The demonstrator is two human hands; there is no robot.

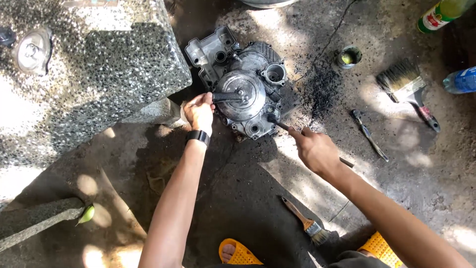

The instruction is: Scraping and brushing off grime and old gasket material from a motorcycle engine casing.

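The left hand (pixel 200 111) gripped the dark handle on the engine cover (pixel 240 82), which lay on the floor just past it. The right hand (pixel 316 149) held a thin brush (pixel 280 125), scrubbing the cover's near edge. Next, the brush probably needed to reach the other dirty corners.

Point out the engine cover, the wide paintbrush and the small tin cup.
engine cover (pixel 243 94): head view, round central dome.
wide paintbrush (pixel 399 77): head view, bristles.
small tin cup (pixel 349 56): head view, open top.

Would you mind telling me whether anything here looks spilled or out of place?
Yes: black grit is scattered over the floor right of the engine cover, like scraped-off dirt. A brush lies loose by the feet.
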